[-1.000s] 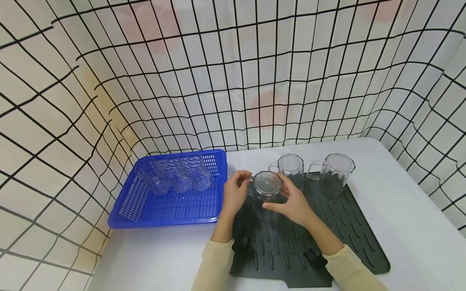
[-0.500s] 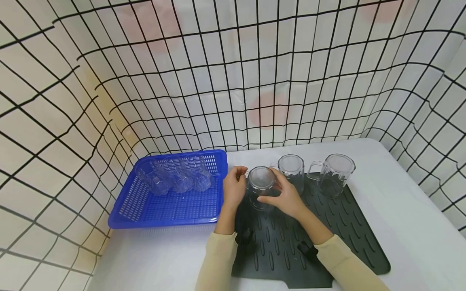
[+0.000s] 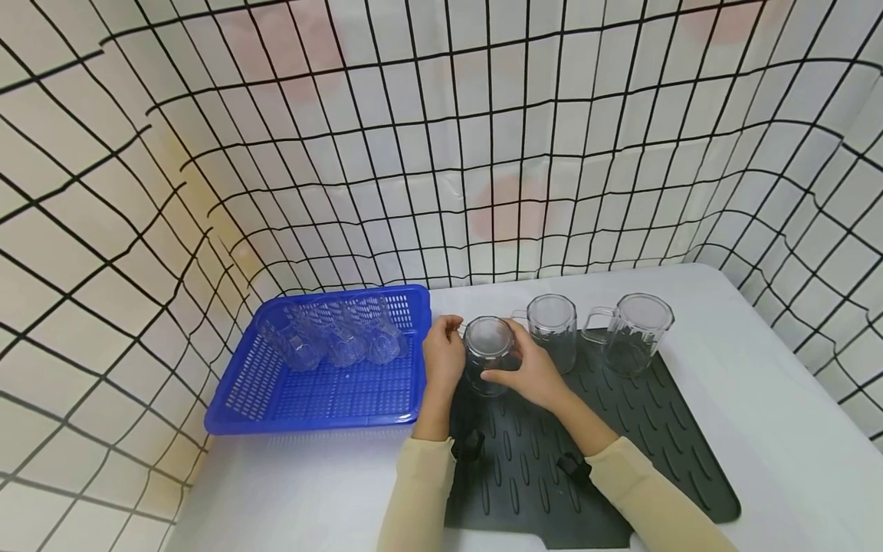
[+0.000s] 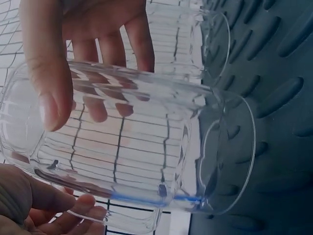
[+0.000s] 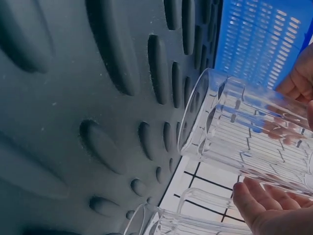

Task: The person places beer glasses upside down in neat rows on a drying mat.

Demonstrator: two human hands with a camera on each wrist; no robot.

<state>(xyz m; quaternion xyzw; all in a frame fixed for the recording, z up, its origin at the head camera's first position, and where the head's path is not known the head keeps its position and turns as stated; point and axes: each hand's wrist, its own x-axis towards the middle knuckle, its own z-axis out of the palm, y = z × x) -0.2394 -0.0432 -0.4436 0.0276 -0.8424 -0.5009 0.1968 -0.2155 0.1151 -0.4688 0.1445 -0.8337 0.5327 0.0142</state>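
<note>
A clear glass mug (image 3: 487, 366) stands base-up near the left edge of a dark ribbed mat (image 3: 545, 483). My left hand (image 3: 444, 356) pinches its handle (image 4: 132, 220) from the left. Around the other side of the body, my right hand (image 3: 534, 376) grips with thumb in front and fingers behind. In the right wrist view the mug's rim (image 5: 193, 112) is right at the mat's surface. Two more glass mugs (image 3: 552, 333) (image 3: 631, 337), also base-up with handles to the left, stand along the mat's far edge.
A blue perforated plastic basket (image 3: 310, 424) sits left of the mat, with several glass mugs (image 3: 345, 345) lying along its back. Black wire mesh (image 3: 510, 138) over white sheeting surrounds the white table (image 3: 779, 399) at the back and sides.
Both hands have moved the mug left and slightly back, away from the neighbouring mug. My right hand has shifted left with it; the basket and the other mugs stay put.
</note>
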